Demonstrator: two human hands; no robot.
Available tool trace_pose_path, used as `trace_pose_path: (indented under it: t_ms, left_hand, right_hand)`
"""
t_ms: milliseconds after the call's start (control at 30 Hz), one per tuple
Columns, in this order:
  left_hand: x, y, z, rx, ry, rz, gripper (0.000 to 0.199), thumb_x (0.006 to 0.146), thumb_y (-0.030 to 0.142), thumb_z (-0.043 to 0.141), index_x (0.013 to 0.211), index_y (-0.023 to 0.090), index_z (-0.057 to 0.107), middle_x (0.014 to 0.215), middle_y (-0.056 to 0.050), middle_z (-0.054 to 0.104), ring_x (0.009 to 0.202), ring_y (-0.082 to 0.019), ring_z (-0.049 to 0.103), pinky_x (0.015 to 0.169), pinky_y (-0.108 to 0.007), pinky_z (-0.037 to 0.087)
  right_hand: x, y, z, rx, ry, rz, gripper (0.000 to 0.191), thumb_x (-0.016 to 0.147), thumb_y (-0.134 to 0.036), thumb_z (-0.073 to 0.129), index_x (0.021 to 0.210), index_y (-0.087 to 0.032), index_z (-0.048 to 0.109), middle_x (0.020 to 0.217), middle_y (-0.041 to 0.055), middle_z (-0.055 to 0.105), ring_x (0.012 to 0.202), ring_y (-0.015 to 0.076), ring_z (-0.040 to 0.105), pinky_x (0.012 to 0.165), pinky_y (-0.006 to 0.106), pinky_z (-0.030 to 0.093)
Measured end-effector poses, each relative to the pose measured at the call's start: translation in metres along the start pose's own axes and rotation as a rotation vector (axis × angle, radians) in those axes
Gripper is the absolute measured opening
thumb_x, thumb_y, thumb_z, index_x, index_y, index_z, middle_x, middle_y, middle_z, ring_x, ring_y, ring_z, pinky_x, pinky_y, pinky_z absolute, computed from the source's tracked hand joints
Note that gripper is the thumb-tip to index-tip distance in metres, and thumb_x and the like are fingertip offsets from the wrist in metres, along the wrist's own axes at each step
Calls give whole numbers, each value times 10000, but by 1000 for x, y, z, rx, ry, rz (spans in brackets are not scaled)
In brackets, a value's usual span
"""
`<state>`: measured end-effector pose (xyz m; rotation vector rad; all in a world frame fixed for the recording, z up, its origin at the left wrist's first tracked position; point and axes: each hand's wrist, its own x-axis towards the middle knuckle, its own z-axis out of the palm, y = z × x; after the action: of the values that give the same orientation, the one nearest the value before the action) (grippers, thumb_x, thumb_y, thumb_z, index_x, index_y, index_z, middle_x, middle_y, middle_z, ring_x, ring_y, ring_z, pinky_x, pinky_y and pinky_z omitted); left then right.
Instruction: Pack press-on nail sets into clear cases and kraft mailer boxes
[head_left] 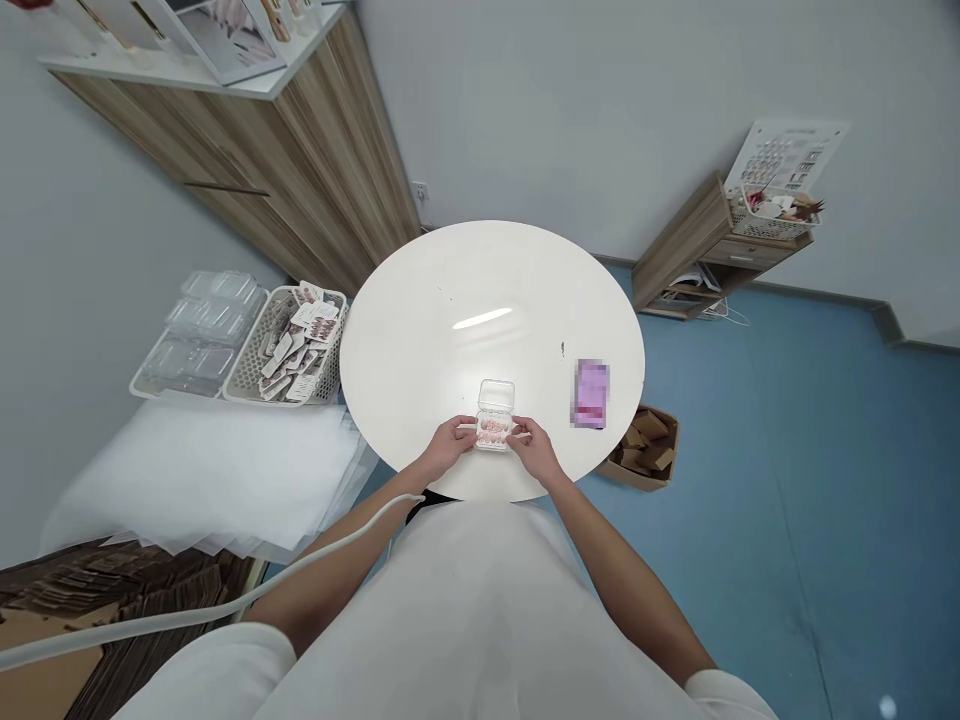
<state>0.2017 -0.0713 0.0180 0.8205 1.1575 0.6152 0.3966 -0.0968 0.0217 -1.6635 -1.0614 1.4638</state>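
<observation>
A small clear plastic box (494,447) sits near the front edge of the round white table (480,270), its hinged lid (496,395) standing up at the back. Inside lies a card of pink press-on nails (493,431) in two rows. My left hand (451,440) grips the box's left side, thumb and fingers closed at its edge. From the right, my right hand (532,445) pinches the opposite side of the same box.
A blurred purple object (592,394) lies on the table's right. Left of the table stand a white basket of nail cards (330,375), stacked clear boxes (199,350) and translucent sheets (202,470). A carton (664,475) is on the floor at right; a white cable (300,560) crosses my left arm.
</observation>
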Motion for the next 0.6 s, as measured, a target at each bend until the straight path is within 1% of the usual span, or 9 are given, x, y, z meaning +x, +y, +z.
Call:
trace_pose_path:
  t_ms: [100, 167, 267, 333, 400, 500, 600]
  left_hand:
    - [-5, 8, 7, -38, -43, -22, 453, 614, 341, 699, 995, 162, 530, 803, -52, 650, 691, -119, 574, 717, -308, 433]
    - [-8, 12, 12, -49, -70, -27, 450, 611, 337, 705, 989, 161, 533, 781, -43, 648, 680, -113, 570, 714, -301, 432]
    - [-12, 14, 21, -62, -115, -23, 456, 603, 325, 717, 985, 158, 535, 759, -38, 646, 671, -111, 568, 703, -293, 433]
    - [-14, 15, 26, -63, -135, -24, 466, 600, 323, 722, 990, 152, 533, 756, -43, 647, 654, -104, 563, 683, -284, 435]
    - [-15, 16, 28, -58, -150, -31, 483, 601, 329, 723, 1005, 146, 532, 748, -46, 646, 637, -99, 556, 667, -278, 435]
    - [-16, 18, 28, -63, -166, -42, 513, 603, 334, 722, 1039, 142, 532, 717, -33, 638, 636, -97, 555, 673, -282, 437]
    - [-18, 21, 27, -86, -154, -50, 524, 605, 332, 723, 1056, 144, 535, 743, -35, 640, 673, -105, 568, 700, -292, 443]
  right_hand:
    - [-4, -8, -13, 77, 36, -2, 373, 691, -368, 553, 1033, -220, 560, 892, 15, 573, 651, 99, 521, 630, 263, 422]
    - [-5, -12, -21, 138, 53, 32, 385, 702, -391, 550, 1049, -225, 555, 944, 32, 583, 716, 120, 549, 641, 271, 432]
    - [-6, -18, -29, 263, -10, 98, 417, 700, -411, 568, 1076, -234, 539, 986, 46, 596, 791, 146, 570, 665, 287, 454]
    - [-7, -21, -31, 361, -69, 116, 444, 693, -413, 588, 1097, -243, 517, 958, 46, 614, 816, 156, 576, 690, 299, 467]
    - [-8, -25, -31, 427, -102, 110, 460, 688, -410, 603, 1107, -253, 496, 951, 46, 625, 824, 159, 580, 698, 303, 475]
    - [-10, -32, -30, 442, -121, 96, 405, 696, -417, 593, 1060, -266, 501, 1008, 46, 619, 832, 160, 587, 687, 306, 487]
    - [-11, -38, -28, 414, -156, 100, 375, 714, -451, 549, 1041, -277, 496, 1069, 42, 599, 848, 164, 594, 676, 323, 499]
